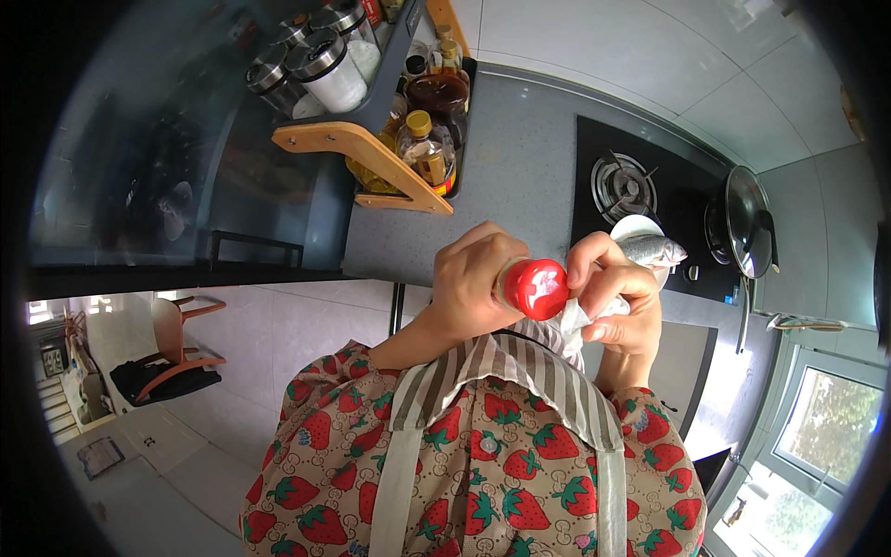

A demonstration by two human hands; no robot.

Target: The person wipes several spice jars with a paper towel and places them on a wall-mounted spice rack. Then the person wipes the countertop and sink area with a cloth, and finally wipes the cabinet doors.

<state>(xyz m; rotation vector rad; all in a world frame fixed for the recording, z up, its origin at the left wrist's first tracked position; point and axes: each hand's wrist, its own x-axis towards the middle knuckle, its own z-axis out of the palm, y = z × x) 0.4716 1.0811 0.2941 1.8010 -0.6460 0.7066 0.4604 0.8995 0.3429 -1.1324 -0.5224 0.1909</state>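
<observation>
My left hand (477, 282) is wrapped around a bottle whose red cap (537, 289) faces up toward me. Most of the bottle's body is hidden behind my fingers. Close beside the cap, my right hand (626, 299) pinches a crumpled white tissue or cloth (573, 324), its fingertips at the cap's edge. Whether those fingertips touch the cap, I cannot tell. Beyond my right hand, a whole fish (651, 250) lies on a white plate (632, 224), partly covered by my fingers.
A black gas hob (672, 167) with a burner (624, 186) lies ahead. To its right sits a lidded pan (746, 223), handle toward me. On the grey counter (515, 139), a wood-sided rack (369, 150) holds glass jars (327, 69) and bottles (426, 143). A chair (170, 341) stands behind left.
</observation>
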